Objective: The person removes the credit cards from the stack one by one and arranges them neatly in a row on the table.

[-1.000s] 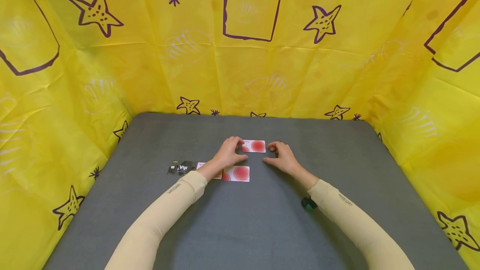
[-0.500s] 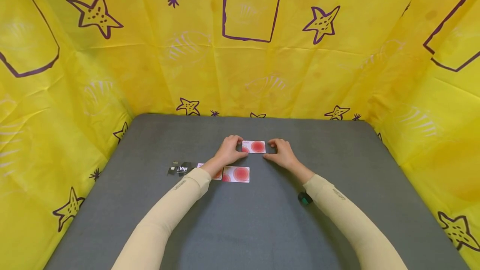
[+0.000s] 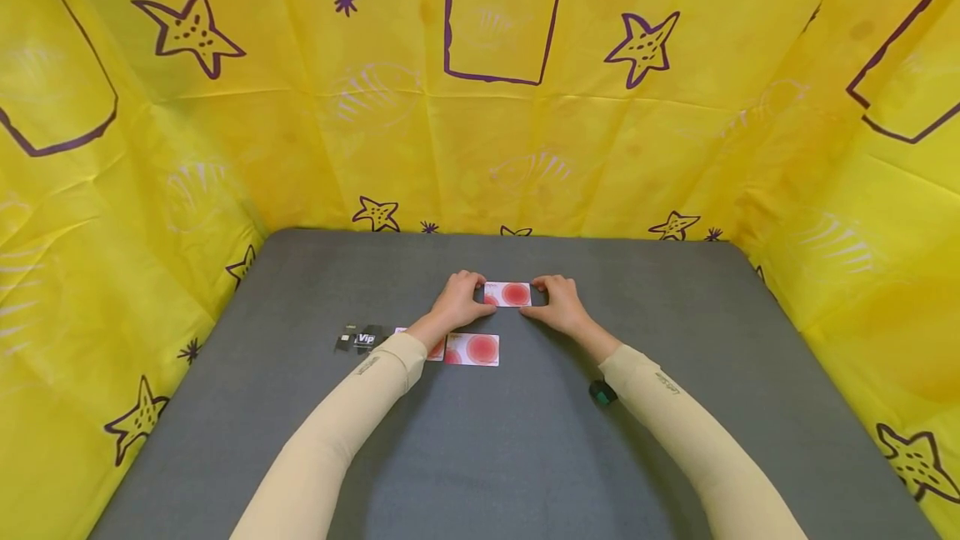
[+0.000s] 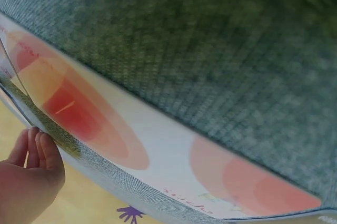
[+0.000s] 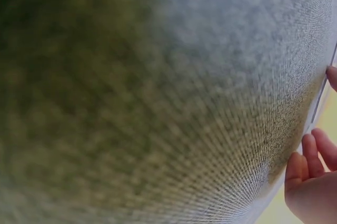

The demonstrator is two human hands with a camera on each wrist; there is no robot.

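In the head view a white card with red circles (image 3: 507,294) lies on the grey table, between my two hands. My left hand (image 3: 456,302) holds its left end, fingers at the far corner and thumb at the near one. At the right end my right hand (image 3: 561,305) has thumb and fingertips at the corners. A matching card (image 3: 472,349) lies closer to me. Left of it, a third red-and-white card (image 3: 437,351) is partly hidden under my left forearm, beside a black "Vip" card (image 3: 365,338). The left wrist view shows a red-circled card (image 4: 168,139) up close.
The table (image 3: 480,457) is covered in grey cloth. Yellow fabric (image 3: 480,148) with starfish drawings walls it in at the back and both sides. A dark device with a green patch (image 3: 602,392) sits under my right wrist.
My right hand has moved slightly left, bringing its fingertips up to the card's right end. My left thumb has come in to the near left corner. The other cards stay put.
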